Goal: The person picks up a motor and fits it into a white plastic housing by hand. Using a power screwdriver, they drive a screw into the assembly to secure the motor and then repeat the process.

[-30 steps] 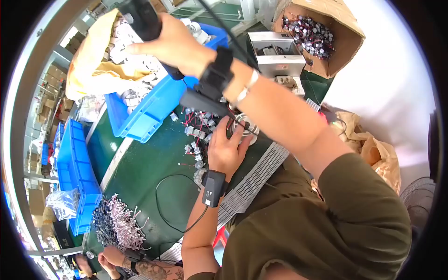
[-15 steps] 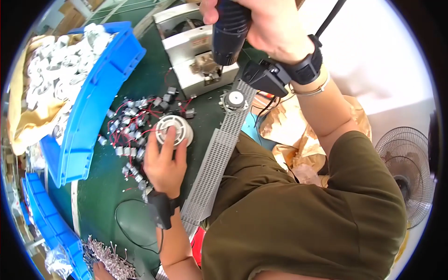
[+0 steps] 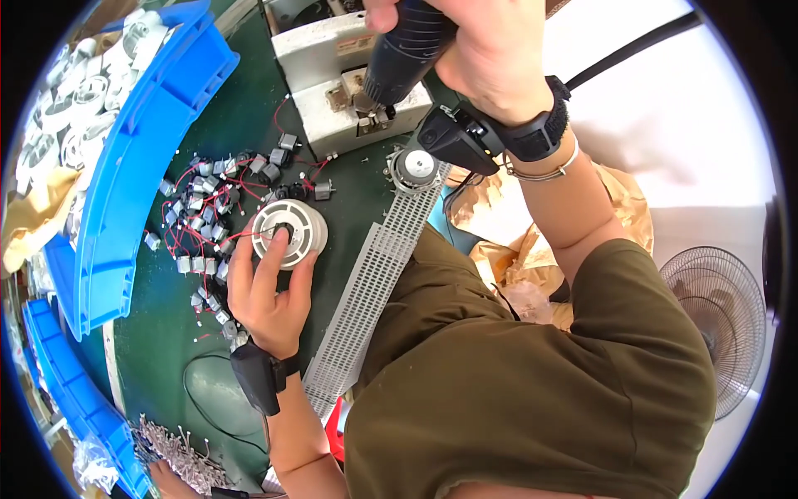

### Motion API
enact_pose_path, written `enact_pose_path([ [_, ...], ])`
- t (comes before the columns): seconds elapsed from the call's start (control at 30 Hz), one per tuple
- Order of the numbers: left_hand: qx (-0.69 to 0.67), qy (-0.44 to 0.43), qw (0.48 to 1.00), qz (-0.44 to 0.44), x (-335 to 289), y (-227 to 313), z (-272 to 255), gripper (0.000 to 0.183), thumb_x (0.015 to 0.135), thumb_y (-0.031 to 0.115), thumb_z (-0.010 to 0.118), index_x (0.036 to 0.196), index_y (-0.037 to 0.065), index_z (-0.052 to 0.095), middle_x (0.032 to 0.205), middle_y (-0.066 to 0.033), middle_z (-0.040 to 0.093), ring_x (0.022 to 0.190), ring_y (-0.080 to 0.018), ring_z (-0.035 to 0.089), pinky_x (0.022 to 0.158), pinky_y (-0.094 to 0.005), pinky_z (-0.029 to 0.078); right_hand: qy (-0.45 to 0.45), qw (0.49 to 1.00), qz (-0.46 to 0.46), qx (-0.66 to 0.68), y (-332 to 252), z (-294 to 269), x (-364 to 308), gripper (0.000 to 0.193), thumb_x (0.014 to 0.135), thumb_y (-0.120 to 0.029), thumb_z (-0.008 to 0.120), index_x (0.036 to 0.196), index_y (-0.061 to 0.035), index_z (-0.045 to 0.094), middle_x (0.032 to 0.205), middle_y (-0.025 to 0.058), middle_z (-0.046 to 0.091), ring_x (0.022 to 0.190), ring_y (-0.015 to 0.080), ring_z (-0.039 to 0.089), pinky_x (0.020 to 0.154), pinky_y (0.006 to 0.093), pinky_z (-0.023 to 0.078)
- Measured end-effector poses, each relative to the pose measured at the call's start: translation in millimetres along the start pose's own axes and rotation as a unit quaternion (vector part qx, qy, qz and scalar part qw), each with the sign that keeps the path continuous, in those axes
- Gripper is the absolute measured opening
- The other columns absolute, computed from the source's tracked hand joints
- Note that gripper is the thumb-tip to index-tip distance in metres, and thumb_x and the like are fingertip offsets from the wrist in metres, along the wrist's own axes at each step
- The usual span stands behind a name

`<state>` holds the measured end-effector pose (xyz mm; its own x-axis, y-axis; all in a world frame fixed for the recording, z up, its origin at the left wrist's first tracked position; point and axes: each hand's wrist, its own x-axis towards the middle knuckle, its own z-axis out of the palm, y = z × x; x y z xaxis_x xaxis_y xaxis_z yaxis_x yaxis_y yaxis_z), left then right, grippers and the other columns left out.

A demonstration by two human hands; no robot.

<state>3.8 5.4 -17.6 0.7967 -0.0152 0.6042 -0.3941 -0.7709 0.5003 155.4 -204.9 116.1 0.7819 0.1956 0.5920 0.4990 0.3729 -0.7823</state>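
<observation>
My left hand (image 3: 270, 303) grips a white round plastic housing (image 3: 314, 241) on the green table, with a fingertip pressed at its centre. A small dark part with a red wire sits under that finger. My right hand (image 3: 486, 62) is wrapped round a black electric screwdriver (image 3: 407, 54), tilted with its nose down at the front of a metal screw feeder (image 3: 332, 133). Whether its bit touches the feeder is too small to tell. Beside my left hand lies a pile of small motors (image 3: 199, 212) with red wires.
A perforated metal strip (image 3: 366, 291) runs along the table edge, with a round white-topped part (image 3: 416, 169) at its far end. Blue bins (image 3: 125, 183) of white plastic parts stand left. Another person's hand (image 3: 170, 482) is near bundled wires (image 3: 179, 449). A fan (image 3: 719, 324) stands right.
The screwdriver has tilted over, its nose shifting left against the feeder's front. My left hand keeps its hold on the housing. The whole view has shifted slightly.
</observation>
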Motion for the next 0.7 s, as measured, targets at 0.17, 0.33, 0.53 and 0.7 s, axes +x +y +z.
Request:
enact_pose_path([
  [0.17, 0.014, 0.014, 1.0, -0.002, 2, 0, 1, 0.043, 0.061, 0.006, 0.081, 0.101, 0.005, 0.067, 0.11, -0.019, 0.06, 0.09, -0.0315, 0.062, 0.075, -0.0359, 0.051, -0.023, 0.993, -0.014, 0.119, 7, 6, 3, 0.019, 0.078, -0.001, 0.063, 0.094, 0.0014, 0.053, 0.074, 0.0065, 0.057, 0.056, 0.0146, 0.056, 0.053, 0.0255, 0.047],
  [0.33, -0.003, 0.023, 1.0, 0.009, 3, -1, 4, 0.044, 0.059, 0.005, 0.082, 0.1, 0.005, 0.067, 0.109, -0.0192, 0.061, 0.089, -0.0315, 0.062, 0.073, -0.0357, 0.051, -0.035, 0.997, -0.064, -0.003, 5, 6, 1, 0.021, 0.079, -0.002, 0.062, 0.097, 0.0015, 0.051, 0.076, 0.0069, 0.055, 0.058, 0.0143, 0.056, 0.053, 0.0252, 0.047],
  [0.53, -0.014, 0.009, 1.0, -0.014, -1, 0, -2, 0.043, 0.061, 0.003, 0.081, 0.102, 0.004, 0.066, 0.11, -0.0205, 0.06, 0.092, -0.0339, 0.061, 0.078, -0.0371, 0.051, -0.037, 0.993, -0.062, -0.089, 8, 9, -3, 0.016, 0.076, -0.003, 0.068, 0.086, 0.0007, 0.056, 0.065, 0.0035, 0.058, 0.055, 0.0112, 0.055, 0.052, 0.0235, 0.044],
  [0.7, 0.012, 0.002, 1.0, 0.011, -1, -3, 1, 0.042, 0.063, 0.005, 0.08, 0.103, 0.006, 0.066, 0.111, -0.0203, 0.059, 0.092, -0.0327, 0.06, 0.077, -0.0379, 0.05, 0.012, 0.997, 0.015, -0.069, 1, 5, -5, 0.016, 0.077, -0.006, 0.069, 0.083, 0.001, 0.056, 0.064, 0.0034, 0.059, 0.053, 0.0107, 0.056, 0.05, 0.0224, 0.044],
])
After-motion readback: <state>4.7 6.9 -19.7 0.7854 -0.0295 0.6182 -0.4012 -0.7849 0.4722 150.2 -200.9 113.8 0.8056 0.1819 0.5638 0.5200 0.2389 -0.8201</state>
